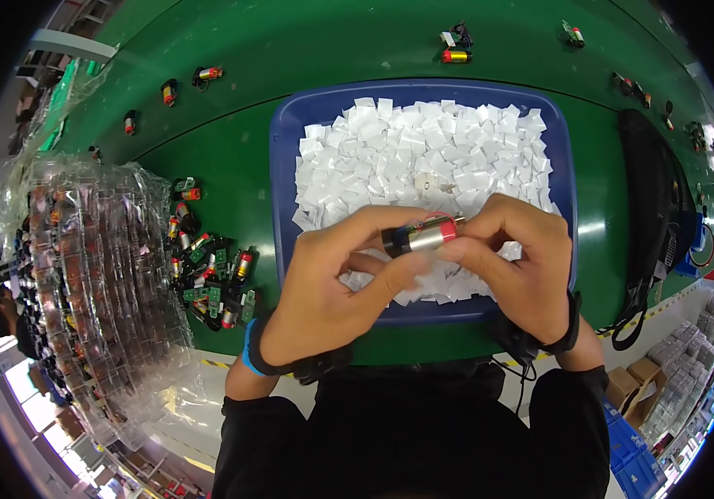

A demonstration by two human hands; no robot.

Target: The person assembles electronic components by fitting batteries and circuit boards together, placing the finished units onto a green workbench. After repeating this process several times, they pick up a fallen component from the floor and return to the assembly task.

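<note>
Between my two hands, over a blue tray point(277, 166), is a small silver cylinder point(425, 238), with a black end at left and a red band at right. A thin red wire runs along its top. My left hand point(336, 279) pinches the cylinder from the left between thumb and fingers. At its right end, my right hand point(523, 254) closes thumb and fingertips on the red end and the small metallic tip. White paper-like squares point(374, 166) fill the tray beneath both hands. A similar part sits in a heap of small cylinders and green circuit boards point(211, 274) left of the tray.
Stacked clear plastic trays point(99, 283) in wrap stand at the left. More small cylinders, such as a gold one point(457, 56), lie on the green table point(307, 50). A black bag point(652, 200) with a strap lies to the right. A person point(7, 316) is at far left.
</note>
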